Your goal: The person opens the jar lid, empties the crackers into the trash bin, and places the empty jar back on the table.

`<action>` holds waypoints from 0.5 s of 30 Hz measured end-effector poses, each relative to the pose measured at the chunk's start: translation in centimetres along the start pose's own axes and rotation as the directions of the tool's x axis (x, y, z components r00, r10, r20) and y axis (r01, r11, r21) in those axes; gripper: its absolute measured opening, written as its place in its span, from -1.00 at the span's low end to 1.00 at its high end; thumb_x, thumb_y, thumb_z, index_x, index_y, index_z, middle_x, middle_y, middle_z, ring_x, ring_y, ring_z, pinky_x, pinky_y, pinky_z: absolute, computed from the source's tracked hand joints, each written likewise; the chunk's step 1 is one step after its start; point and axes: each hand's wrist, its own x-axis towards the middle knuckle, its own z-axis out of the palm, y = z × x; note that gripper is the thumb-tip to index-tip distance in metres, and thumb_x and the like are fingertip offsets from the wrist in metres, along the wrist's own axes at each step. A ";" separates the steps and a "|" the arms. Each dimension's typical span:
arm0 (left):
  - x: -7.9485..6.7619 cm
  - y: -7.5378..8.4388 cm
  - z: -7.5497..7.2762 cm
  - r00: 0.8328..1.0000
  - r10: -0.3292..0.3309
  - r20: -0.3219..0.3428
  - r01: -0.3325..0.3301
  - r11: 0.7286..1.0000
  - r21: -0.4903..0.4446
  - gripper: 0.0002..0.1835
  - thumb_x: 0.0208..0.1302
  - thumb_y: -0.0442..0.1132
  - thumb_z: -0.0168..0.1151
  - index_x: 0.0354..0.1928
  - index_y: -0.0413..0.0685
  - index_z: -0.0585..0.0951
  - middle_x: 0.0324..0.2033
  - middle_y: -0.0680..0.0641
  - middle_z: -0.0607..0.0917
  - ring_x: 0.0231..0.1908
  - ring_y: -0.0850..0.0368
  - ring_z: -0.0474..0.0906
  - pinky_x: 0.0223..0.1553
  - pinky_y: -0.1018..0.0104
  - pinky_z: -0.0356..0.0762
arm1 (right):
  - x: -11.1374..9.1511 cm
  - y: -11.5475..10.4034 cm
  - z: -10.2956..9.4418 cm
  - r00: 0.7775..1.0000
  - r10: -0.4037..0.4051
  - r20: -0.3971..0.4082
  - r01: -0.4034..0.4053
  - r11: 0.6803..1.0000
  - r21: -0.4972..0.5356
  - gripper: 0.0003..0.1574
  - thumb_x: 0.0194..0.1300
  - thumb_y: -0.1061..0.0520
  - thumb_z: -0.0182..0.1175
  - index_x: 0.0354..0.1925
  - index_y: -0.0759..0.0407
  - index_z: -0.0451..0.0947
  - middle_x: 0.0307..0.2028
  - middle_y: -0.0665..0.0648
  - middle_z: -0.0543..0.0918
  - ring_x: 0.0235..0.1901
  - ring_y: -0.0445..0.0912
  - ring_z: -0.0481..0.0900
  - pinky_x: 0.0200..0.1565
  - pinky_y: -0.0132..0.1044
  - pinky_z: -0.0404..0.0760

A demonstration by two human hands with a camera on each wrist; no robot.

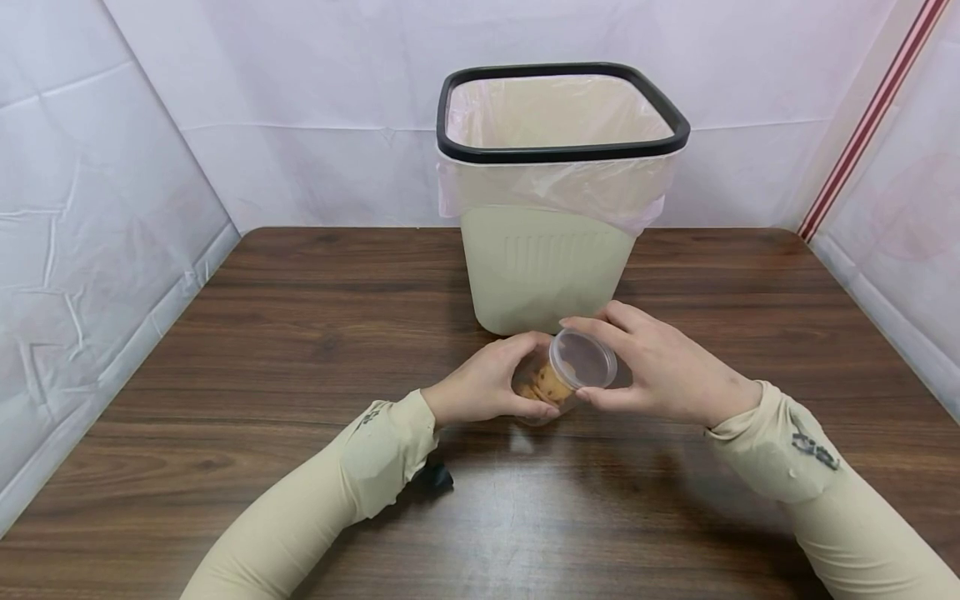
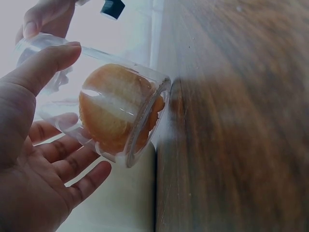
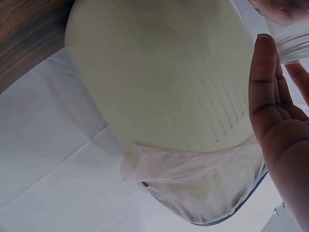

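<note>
Clearly see-through jar (image 2: 72, 92), tilted; golden-brown cookies (image 2: 113, 108) near base.

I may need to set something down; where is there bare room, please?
Bare table lies left of the bin, beyond the left sleeve; right of the bin, behind the right sleeve; and between the sleeves, apart from a dark object. Crowded: before the bin, where left hand and right hand hold the clear jar.
</note>
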 end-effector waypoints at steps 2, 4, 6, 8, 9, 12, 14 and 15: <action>0.0 0.0 0.0 1.000 0.002 0.000 -0.002 1.000 0.001 -0.32 -0.02 -0.11 0.51 0.16 -0.08 0.45 0.00 0.03 0.62 -0.05 0.25 0.52 0.03 0.38 0.48 | 0.0 0.0 0.0 1.000 -0.015 -0.010 0.015 1.000 -0.003 -0.20 -0.01 -0.03 0.40 0.20 0.11 0.43 -0.01 0.11 0.51 -0.16 -0.11 0.54 -0.20 -0.23 0.59; 0.0 0.0 0.0 1.000 0.003 0.001 -0.003 1.000 0.001 -0.32 -0.02 -0.11 0.52 0.16 -0.09 0.45 0.00 0.03 0.62 -0.05 0.24 0.52 0.04 0.38 0.48 | -0.1 0.1 0.1 0.999 -0.028 -0.018 0.028 1.000 -0.005 -0.20 -0.03 -0.01 0.40 0.20 0.12 0.43 -0.01 0.12 0.52 -0.17 -0.11 0.54 -0.20 -0.22 0.59; 0.0 0.0 0.0 1.000 0.003 0.003 -0.003 1.000 0.000 -0.31 -0.02 -0.11 0.52 0.17 -0.09 0.45 0.00 0.03 0.62 -0.04 0.24 0.52 0.05 0.37 0.47 | -0.1 0.1 0.1 0.999 -0.034 -0.018 0.034 0.999 -0.006 -0.20 -0.03 0.00 0.40 0.20 0.13 0.43 -0.01 0.12 0.51 -0.17 -0.11 0.54 -0.19 -0.22 0.59; 0.0 0.0 0.0 1.000 0.003 0.006 -0.003 1.000 -0.003 -0.31 -0.02 -0.11 0.51 0.17 -0.10 0.45 0.01 0.02 0.62 -0.04 0.24 0.52 0.05 0.37 0.47 | 0.0 0.1 0.1 0.999 -0.038 -0.017 0.038 0.999 -0.004 -0.19 -0.04 0.01 0.40 0.20 0.13 0.43 0.00 0.12 0.51 -0.16 -0.11 0.54 -0.19 -0.21 0.58; 0.0 0.0 0.0 1.000 0.004 0.007 -0.004 1.000 -0.006 -0.31 -0.02 -0.11 0.51 0.17 -0.10 0.45 0.01 0.02 0.62 -0.04 0.23 0.52 0.05 0.37 0.47 | 0.0 0.2 0.1 0.999 -0.039 -0.015 0.039 0.999 -0.004 -0.19 -0.04 0.01 0.40 0.20 0.13 0.43 0.00 0.11 0.51 -0.16 -0.11 0.53 -0.18 -0.21 0.58; 0.0 -0.1 0.0 1.000 0.007 0.012 -0.006 1.000 -0.010 -0.30 -0.02 -0.12 0.51 0.18 -0.10 0.44 0.01 0.02 0.61 -0.03 0.23 0.52 0.05 0.37 0.47 | 0.0 0.2 0.0 0.999 -0.046 -0.011 0.046 0.999 -0.004 -0.19 -0.05 0.01 0.40 0.21 0.12 0.43 -0.01 0.10 0.51 -0.16 -0.12 0.53 -0.19 -0.21 0.58; 0.0 -0.1 0.0 1.000 0.007 0.015 -0.007 1.000 -0.014 -0.30 -0.02 -0.11 0.51 0.18 -0.09 0.44 0.02 0.02 0.61 -0.03 0.23 0.52 0.05 0.37 0.47 | 0.0 0.2 0.1 0.999 -0.050 -0.008 0.050 0.999 -0.002 -0.18 -0.05 0.00 0.41 0.21 0.12 0.43 -0.02 0.10 0.51 -0.18 -0.13 0.52 -0.19 -0.22 0.57; 0.0 -0.1 0.0 1.000 0.009 0.017 -0.009 1.000 -0.017 -0.30 -0.01 -0.12 0.51 0.18 -0.09 0.44 0.03 0.02 0.61 -0.03 0.23 0.52 0.05 0.38 0.48 | 0.0 0.2 0.1 0.999 -0.051 -0.007 0.051 0.999 -0.003 -0.18 -0.05 0.00 0.41 0.20 0.12 0.43 -0.03 0.10 0.51 -0.19 -0.14 0.52 -0.20 -0.22 0.57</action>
